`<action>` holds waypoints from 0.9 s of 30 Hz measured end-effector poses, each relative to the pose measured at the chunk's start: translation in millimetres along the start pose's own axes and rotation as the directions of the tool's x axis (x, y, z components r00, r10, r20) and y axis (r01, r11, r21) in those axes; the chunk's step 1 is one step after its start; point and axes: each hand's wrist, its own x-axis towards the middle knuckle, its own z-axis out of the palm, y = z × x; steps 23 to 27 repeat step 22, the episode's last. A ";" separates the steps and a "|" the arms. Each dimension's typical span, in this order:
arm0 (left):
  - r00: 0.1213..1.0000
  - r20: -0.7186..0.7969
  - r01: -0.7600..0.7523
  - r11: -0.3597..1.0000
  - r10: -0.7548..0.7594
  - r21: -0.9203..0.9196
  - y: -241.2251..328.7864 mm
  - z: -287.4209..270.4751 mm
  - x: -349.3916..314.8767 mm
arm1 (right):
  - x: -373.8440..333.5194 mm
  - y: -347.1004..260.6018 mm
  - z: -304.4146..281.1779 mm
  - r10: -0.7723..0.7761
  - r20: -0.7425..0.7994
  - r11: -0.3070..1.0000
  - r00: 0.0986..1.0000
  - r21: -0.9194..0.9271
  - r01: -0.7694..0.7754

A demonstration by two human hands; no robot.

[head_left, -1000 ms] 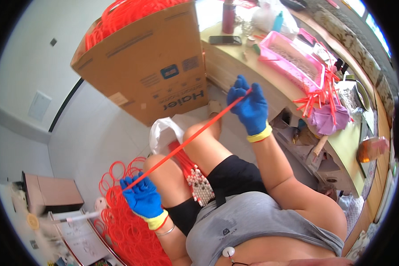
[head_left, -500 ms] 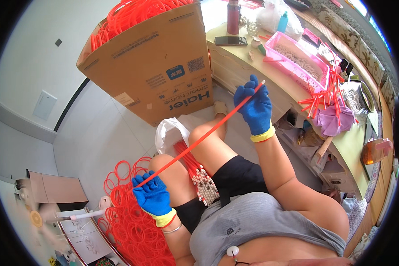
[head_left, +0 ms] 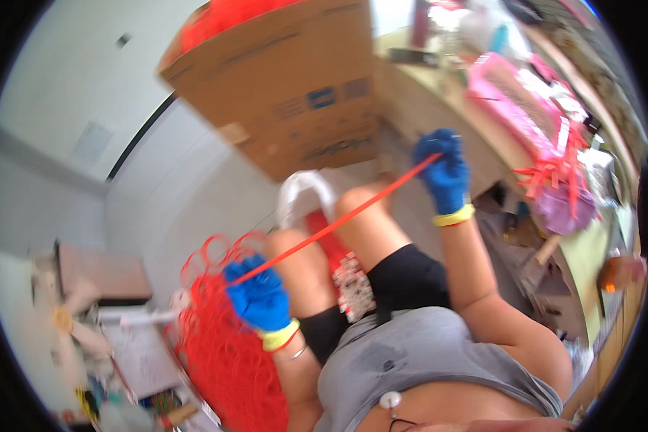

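A thin red tube (head_left: 338, 220) stretches straight and slanting across my lap, its right end higher. My left hand (head_left: 259, 294), in a blue-palmed glove with a yellow cuff, is closed round its lower left end. In a matching glove, my right hand (head_left: 441, 171) grips the tube near its upper right end; blur hides the tip. Between my thighs lies a bundle of red tubes (head_left: 325, 237) with whitish end pieces (head_left: 354, 288). A white bag (head_left: 306, 189) sits at its far end. Left of my legs spreads a large heap of red tube loops (head_left: 227, 353).
A tall cardboard box (head_left: 281, 108) filled with red coils stands ahead. On the right, a table (head_left: 579, 252) bears a pink basket (head_left: 482, 75), loose red tubes (head_left: 572, 169), a purple cloth (head_left: 565, 209) and a dark phone (head_left: 414, 56). A fan (head_left: 63, 320) stands at left.
The whole view has shifted and blurred, with surroundings now farther right. The tube is still held in both hands; its white tip, visible past my right fingers before, no longer shows.
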 end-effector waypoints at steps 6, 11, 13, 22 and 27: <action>0.994 0.004 -0.110 0.994 0.110 -0.012 -3.8 29.0 13.4 | -7.8 -6.2 2.6 0.084 -0.038 0.985 0.996 0.155 -0.077; 0.989 0.009 -0.150 0.988 0.150 -0.022 0.7 45.3 9.8 | -10.0 -0.1 -1.5 0.090 -0.076 0.984 0.993 0.163 -0.076; 0.983 0.159 -0.061 0.981 0.091 -0.185 3.1 43.2 11.2 | -11.4 -1.1 -1.4 0.081 -0.103 0.984 0.991 0.169 -0.062; 0.891 0.429 -0.079 0.980 0.152 -0.183 16.7 33.7 24.7 | -9.3 7.8 -5.0 0.082 -0.132 0.975 0.988 0.214 -0.053; 0.891 0.429 -0.079 0.980 0.152 -0.183 16.7 33.7 24.7 | -9.3 7.8 -5.0 0.082 -0.132 0.975 0.988 0.214 -0.053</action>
